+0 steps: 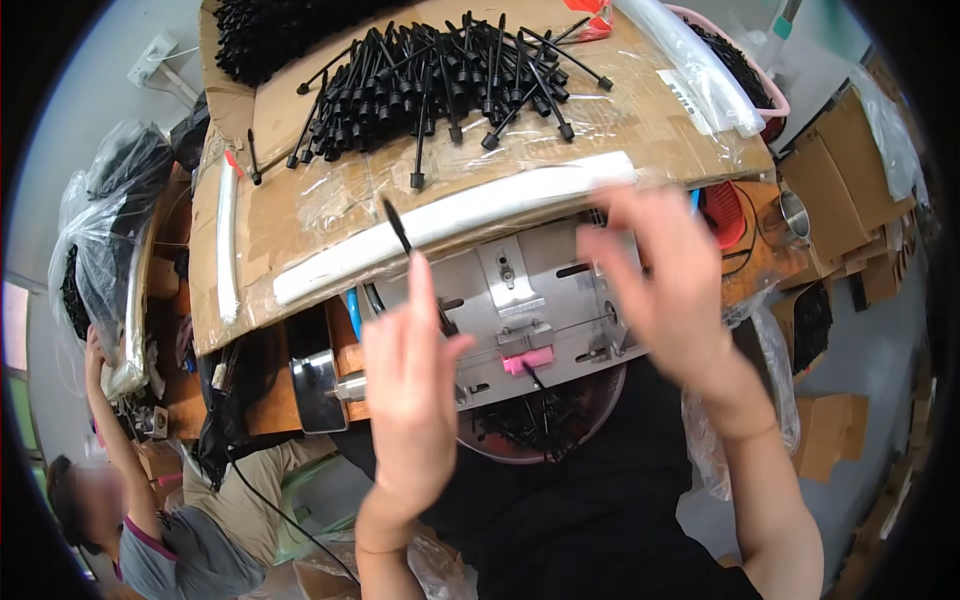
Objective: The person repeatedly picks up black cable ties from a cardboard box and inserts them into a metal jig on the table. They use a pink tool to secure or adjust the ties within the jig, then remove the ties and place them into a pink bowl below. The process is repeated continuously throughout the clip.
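My left hand [410, 400] is closed around a slim black rod [397, 225], whose tip points up past the fingers. It hovers left of a metal fixture plate [530, 270]. On the plate's near edge sits a pink clamp-like block [528, 360], and another black rod [535, 378] slants out of it toward me. My right hand [665, 280], blurred, is over the plate's right side. Its thumb and fingers are apart, with nothing visible between them. Farther off, a pile of black capped rods [430, 85] lies on a cardboard sheet [270, 215].
A white padded strip [450, 225] runs along the cardboard's near edge. Below the plate, a round bowl [612, 400] holds black parts. A red basket [728, 215] and metal cup [790, 215] stand right. At left, another person [190, 550] reaches toward plastic-wrapped goods [110, 220].
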